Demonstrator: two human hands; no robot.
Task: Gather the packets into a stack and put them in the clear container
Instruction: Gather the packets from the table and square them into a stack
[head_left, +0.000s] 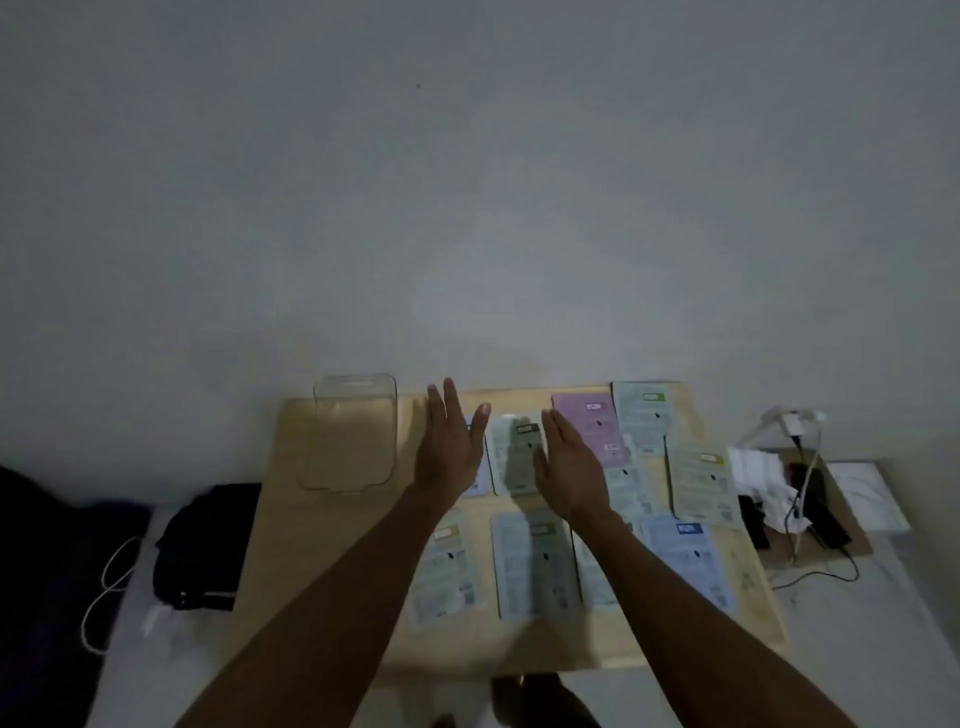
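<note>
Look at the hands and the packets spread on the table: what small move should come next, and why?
Probably lower both open hands, left hand and right hand, onto the pale green packet between them and slide it toward its neighbours. The packets lie spread flat over the wooden table, nothing is held yet, and the clear container stands empty at the far left.

Both hands reach out over the table (291, 519), fingers straight and spread, neither holding anything. The left hand (451, 447) hovers beside the clear container (353, 431), the right hand (570, 462) near a pink packet (592, 421). A green packet (511, 457) lies between them. More packets (535, 564) lie flat across the table. A black bag (205, 540) sits to the left, cables (802, 499) to the right.
</note>
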